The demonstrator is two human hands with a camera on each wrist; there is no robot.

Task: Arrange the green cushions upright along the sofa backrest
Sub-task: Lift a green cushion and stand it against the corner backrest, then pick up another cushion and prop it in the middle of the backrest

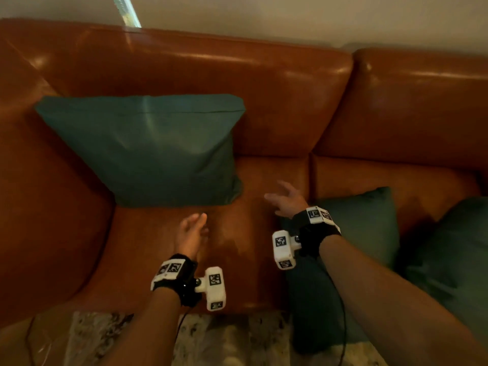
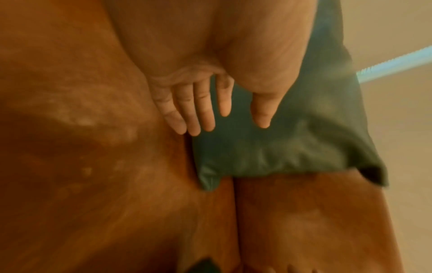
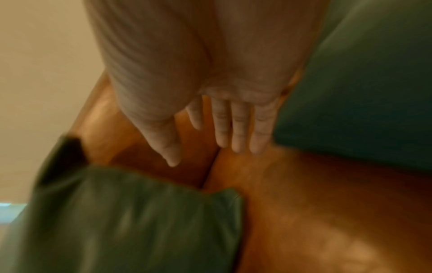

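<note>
One green cushion (image 1: 148, 149) stands upright against the brown leather sofa backrest (image 1: 277, 101) at the left end. My left hand (image 1: 191, 233) hovers open over the seat just in front of it, holding nothing; the left wrist view shows its straight fingers (image 2: 203, 114) before that cushion (image 2: 292, 144). My right hand (image 1: 285, 199) is open with spread fingers, above the seat to the cushion's right. A second green cushion (image 1: 364, 225) lies flat under my right forearm, and a third (image 1: 454, 254) lies at the far right. The right wrist view shows the open right hand (image 3: 210, 153) between the upright cushion (image 3: 140, 221) and the flat one (image 3: 362, 110).
The sofa's left armrest (image 1: 39, 207) curves round beside the upright cushion. Bare seat (image 1: 237, 254) lies between my hands. A patterned rug (image 1: 224, 339) and a thin cable (image 1: 340, 326) are in front of the sofa. A pale wall (image 1: 290, 14) rises behind it.
</note>
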